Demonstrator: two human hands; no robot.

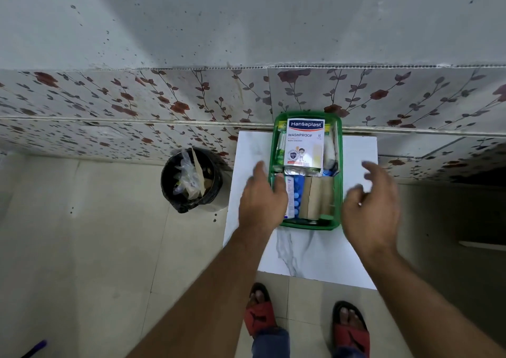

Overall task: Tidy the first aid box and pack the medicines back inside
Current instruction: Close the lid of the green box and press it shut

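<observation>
Currently the green first aid box [339, 166] sits on the white surface [309, 253], packed with a Hansaplast plaster box [304, 142] and tan bandage rolls [315, 197]. Left hand [260, 201] overlaps its left rim, grip apparently empty; right hand [373, 207] hovers beside it, fingers spread, holding nothing.

A first aid box [339, 166] sits on the tabletop [309, 253] at its far edge, against the tiled wall [137, 103]. Inside, a plaster pack [305, 142] lies on top toward the far end; bandage rolls [317, 200] lie side by side at the near end, w/ a blister strip [298, 196] just left of them. Left hand [261, 203] is over the box's near-left rim; right hand [373, 207] is just right of the box, above the tabletop. A bin [191, 179] stands on the floor [82, 234], left of the tabletop, near the wall. Person's feet [306, 316] are on the floor, in front of the tabletop.
</observation>
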